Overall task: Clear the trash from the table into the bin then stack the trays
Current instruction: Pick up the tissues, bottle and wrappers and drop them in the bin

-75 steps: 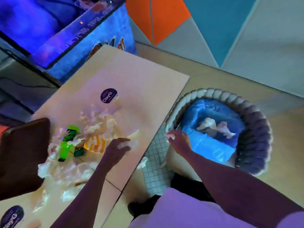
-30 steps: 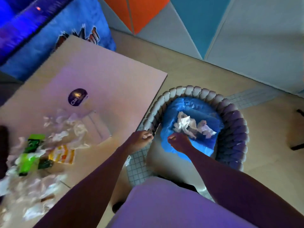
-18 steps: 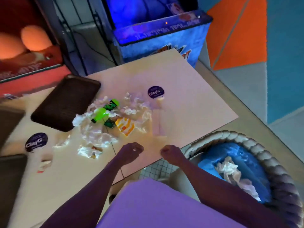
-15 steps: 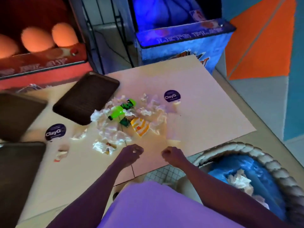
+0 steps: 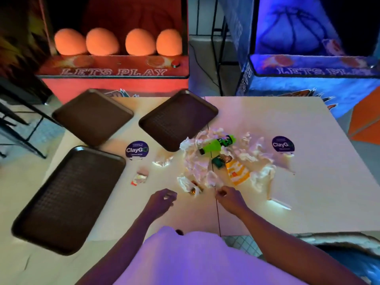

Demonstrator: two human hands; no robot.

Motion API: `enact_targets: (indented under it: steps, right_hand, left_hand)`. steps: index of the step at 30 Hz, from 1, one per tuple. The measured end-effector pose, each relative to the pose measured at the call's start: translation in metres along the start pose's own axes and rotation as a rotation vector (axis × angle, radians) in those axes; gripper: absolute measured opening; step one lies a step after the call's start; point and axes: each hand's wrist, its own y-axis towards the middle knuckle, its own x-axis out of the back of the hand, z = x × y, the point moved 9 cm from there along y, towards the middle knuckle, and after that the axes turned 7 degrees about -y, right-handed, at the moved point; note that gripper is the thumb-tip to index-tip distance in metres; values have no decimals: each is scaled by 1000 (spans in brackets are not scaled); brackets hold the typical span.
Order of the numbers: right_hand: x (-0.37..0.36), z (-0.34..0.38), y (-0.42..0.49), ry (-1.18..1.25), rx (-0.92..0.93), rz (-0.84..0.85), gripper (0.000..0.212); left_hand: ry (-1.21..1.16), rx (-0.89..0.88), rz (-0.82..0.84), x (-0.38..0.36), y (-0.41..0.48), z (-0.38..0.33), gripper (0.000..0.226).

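Note:
A pile of crumpled white napkins (image 5: 197, 165) lies mid-table with a green bottle (image 5: 217, 144), a small green wrapper (image 5: 218, 162) and a yellow-striped wrapper (image 5: 238, 173) in it. Smaller scraps (image 5: 140, 177) sit left of the pile. Three dark brown trays lie apart: one near left (image 5: 61, 200), one far left (image 5: 92, 118), one far centre (image 5: 176, 118). My left hand (image 5: 163, 199) and my right hand (image 5: 228, 195) hover over the table's near edge, just short of the pile, fingers curled with nothing held. The bin's woven rim (image 5: 337, 241) with blue liner shows at bottom right.
Two round ClayGo stickers (image 5: 137, 150) (image 5: 283, 144) are on the table. A seam (image 5: 216, 202) splits the two tabletops. A red arcade machine (image 5: 115, 66) with orange balls and a blue one (image 5: 312, 68) stand behind the table. A dark chair frame (image 5: 14, 120) is at left.
Both hands left the bin and came back over the table's near edge. My view swung from the bin at right to the whole table, bringing all three trays into sight.

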Motion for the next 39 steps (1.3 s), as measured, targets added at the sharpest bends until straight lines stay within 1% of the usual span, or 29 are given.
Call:
enact_targets:
  steps: [5,10,13,15,18,22,24,28,31,33,36,39]
  right_hand:
    - [-11,25,23,-17,-45,-112,19]
    - [-31,56,27,14,-35,-139,7]
    - [-43,69,18,24,12,-128,3]
    - [-45,71,14,15,36,-111,3]
    - [-36,61,14,-22,21,-112,5]
    - [-17,45,26,-35,2,-142,11]
    - [-2,37,35,-39,6,-146,12]
    - [42,6,65,-104,-19,-177,23]
    - [74,-17,89,-126,-50,-210,31]
    - [86,-28,104,-160,-52,-185,46]
    - [80,-30,122,-201,-35,-110,71]
    - [71,-28,130,-228,5,-88,82]
  left_hand:
    - [-19,1,-5,43,12,11,12]
    - [10,12,-20,81,23,26,12]
    - [13,2,-54,93,27,33,12]
    - [-30,8,-85,94,28,37,12]
    - [-90,0,-95,80,24,38,11]
    - [-98,-27,-68,58,20,31,7]
    - [-102,-22,-93,52,21,26,6]
    - [-150,-8,-166,38,15,18,6]
    - [-152,5,-179,22,7,8,7]
    - [-143,24,-205,12,0,5,7]
    - [-150,54,-231,6,-15,7,9]
    - [-149,94,-277,-6,-33,6,10]
